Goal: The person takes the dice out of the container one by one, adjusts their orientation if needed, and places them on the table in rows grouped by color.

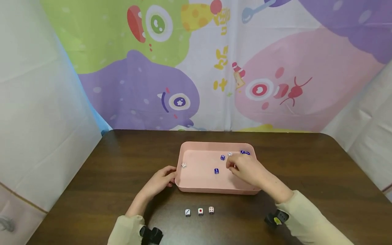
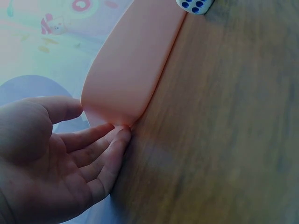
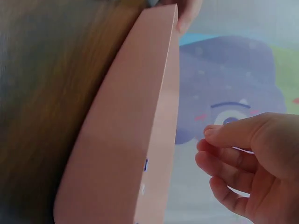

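My left hand (image 1: 160,178) touches the left side of a pink tray (image 1: 211,190). In the left wrist view its thumb is at the tray's rim and its relaxed fingers lie along the lower corner. Over the right half of the tray is my right hand (image 1: 246,168), fingers loosely bent; no die shows between thumb and forefinger in the right wrist view. A white die (image 1: 230,154) lies by its fingertips, partly hidden. Nearby are a blue die (image 1: 222,157), another blue die (image 1: 216,170) and two blue dice (image 1: 245,152) at the back right corner.
Another white die (image 1: 183,165) sits at the tray's left end. In front of the tray, three white dice (image 1: 200,211) stand in a row on the dark wooden table (image 1: 128,153). A cartoon-printed curtain (image 1: 208,85) hangs behind the table.
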Available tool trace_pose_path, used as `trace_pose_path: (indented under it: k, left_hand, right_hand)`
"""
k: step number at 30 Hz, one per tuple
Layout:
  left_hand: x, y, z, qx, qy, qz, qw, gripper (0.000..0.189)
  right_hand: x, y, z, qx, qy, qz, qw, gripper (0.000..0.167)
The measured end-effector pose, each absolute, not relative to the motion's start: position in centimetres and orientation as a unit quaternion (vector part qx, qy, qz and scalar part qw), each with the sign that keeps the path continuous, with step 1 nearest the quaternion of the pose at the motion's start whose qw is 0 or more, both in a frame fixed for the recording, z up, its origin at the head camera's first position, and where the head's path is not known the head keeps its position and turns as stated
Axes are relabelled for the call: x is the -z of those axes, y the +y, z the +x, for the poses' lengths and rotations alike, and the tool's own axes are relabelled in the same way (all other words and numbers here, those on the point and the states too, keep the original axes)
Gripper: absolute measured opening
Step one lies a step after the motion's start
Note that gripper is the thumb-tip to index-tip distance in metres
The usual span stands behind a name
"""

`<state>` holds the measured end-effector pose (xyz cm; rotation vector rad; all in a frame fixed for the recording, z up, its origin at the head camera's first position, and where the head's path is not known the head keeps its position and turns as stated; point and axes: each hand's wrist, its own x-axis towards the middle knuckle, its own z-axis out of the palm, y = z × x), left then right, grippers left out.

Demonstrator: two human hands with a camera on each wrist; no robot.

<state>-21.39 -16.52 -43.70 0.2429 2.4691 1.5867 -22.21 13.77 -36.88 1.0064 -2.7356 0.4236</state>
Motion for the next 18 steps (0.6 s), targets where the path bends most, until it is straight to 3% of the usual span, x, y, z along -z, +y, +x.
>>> trace_pose_path:
  k: [18]
  left_hand:
    - [43.6,-16.6,-21.5,-0.538,0.832,0.087,0.102,0.034]
  right_hand:
    - [37.4,16.2,-27.1,-0.118,-0.946,0.285,0.100,0.006]
